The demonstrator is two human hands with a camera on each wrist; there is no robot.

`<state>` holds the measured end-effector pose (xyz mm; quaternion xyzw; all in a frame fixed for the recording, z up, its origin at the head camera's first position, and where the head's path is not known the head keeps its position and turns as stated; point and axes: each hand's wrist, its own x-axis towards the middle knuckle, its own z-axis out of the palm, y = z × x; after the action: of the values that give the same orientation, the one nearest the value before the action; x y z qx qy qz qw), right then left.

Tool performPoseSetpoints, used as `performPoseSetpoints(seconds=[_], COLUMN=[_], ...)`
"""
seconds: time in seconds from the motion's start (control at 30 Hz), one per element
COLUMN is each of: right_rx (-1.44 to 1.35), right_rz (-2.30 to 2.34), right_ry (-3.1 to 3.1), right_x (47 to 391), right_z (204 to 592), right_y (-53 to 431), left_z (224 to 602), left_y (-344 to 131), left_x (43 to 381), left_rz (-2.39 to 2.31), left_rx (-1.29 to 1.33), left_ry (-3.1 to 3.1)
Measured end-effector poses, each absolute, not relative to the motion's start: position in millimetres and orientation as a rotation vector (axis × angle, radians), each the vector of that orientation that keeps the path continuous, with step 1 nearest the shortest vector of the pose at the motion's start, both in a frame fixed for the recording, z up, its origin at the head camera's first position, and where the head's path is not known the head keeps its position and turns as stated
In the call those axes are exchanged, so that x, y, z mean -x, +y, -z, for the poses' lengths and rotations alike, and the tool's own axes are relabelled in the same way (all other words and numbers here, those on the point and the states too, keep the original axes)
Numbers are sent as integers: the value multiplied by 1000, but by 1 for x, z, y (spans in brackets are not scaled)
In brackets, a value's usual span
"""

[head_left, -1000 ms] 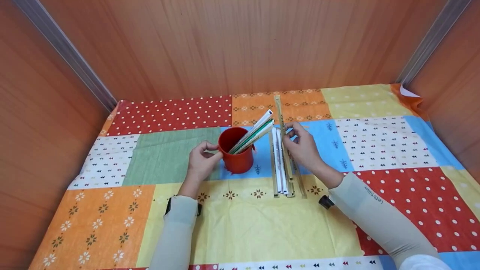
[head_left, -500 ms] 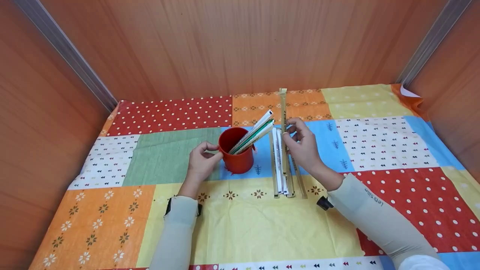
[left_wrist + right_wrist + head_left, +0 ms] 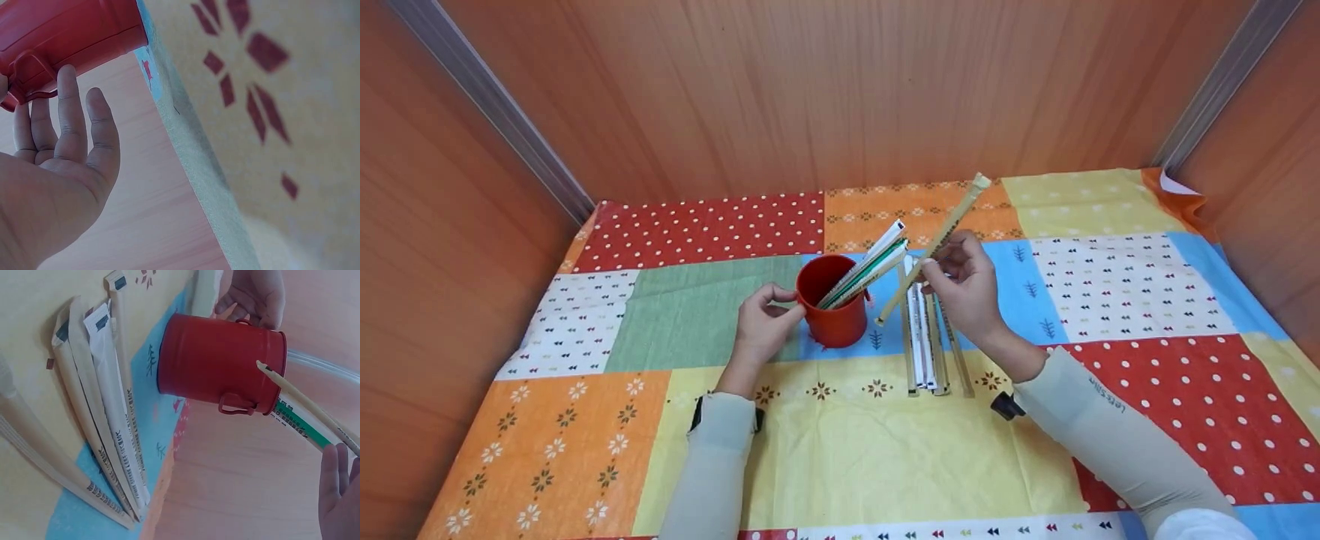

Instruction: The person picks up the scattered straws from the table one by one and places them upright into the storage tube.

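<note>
A red metal cup (image 3: 840, 328) with small wire handles stands upright on the tablecloth. Several paper-wrapped straws (image 3: 876, 262), white, green and tan, lean out of it to the right. At the cup's left rim my left hand (image 3: 763, 324) pinches it between thumb and fingers; in the left wrist view two other fingers (image 3: 70, 121) extend below the handle. My right hand (image 3: 971, 289) pinches a tan paper-wrapped straw (image 3: 958, 215) by its middle. That straw slants, its lower end right of the cup, near the rim in the right wrist view.
Below the right hand, several wrapped straws (image 3: 921, 360), white and tan, lie roughly side by side on the patchwork tablecloth (image 3: 885, 457). Wood-grain panels (image 3: 855, 90) enclose the back and both sides.
My right hand has lifted the tan straw off the others and tilted it, top to the right and lower end left towards the cup. The left hand and cup stay still.
</note>
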<state>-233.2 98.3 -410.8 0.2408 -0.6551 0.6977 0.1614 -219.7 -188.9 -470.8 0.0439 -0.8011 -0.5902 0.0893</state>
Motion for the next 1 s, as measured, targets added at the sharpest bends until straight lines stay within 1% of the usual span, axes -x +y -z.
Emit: performPoseSetpoints(seconds=[0.33,0.5,0.7,1.0], right_rx=[-733,-723,-678,-695], right_rz=[-1983,-2039,-2018,-1882], right_ry=[-1732,-1704,-1783,-1887], right_x=[233,233,231,231], right_z=[408,408,410,413], right_y=[96,96,96,94], left_z=[471,474,474,469], left_y=[-189,-190,-191,-190], left_x=[219,219,218,218], left_rz=[1758,1771,1778,1787], left_rx=[-145,-104,-90,-154], left_ry=[-2395,-2369,-2366,-2404])
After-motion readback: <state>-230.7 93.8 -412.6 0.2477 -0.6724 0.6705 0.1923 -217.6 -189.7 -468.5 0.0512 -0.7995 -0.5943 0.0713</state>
